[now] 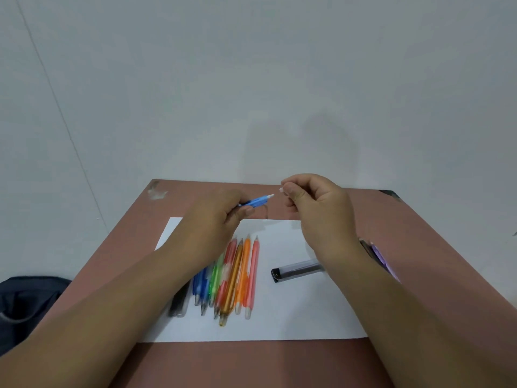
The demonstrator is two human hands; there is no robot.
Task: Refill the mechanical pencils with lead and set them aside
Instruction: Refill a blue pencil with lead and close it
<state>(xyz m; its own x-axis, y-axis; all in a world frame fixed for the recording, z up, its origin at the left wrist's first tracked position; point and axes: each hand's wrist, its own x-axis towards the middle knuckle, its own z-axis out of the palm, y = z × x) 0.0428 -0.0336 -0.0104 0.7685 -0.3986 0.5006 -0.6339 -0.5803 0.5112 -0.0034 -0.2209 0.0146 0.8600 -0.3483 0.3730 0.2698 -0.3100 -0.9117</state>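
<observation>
Gripping a blue mechanical pencil (256, 202) in the left hand (216, 212), held above the far edge of the white paper (293, 312), tip aimed rightward. Pinched a small white cap (280, 190) in the curled right hand (316, 204), just beside the pencil's tip, apart from it. Lay fanned on the paper: coloured pencils (232, 275), a lead case (296, 270) to their right. Rested on the brown table (251, 362) by the right forearm: purple pencils (380, 256), partly hidden.

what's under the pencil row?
The white paper lies under the pencil row, itself on the table. The left forearm covers the row's left pencils' upper ends, so nothing beneath there shows.
</observation>
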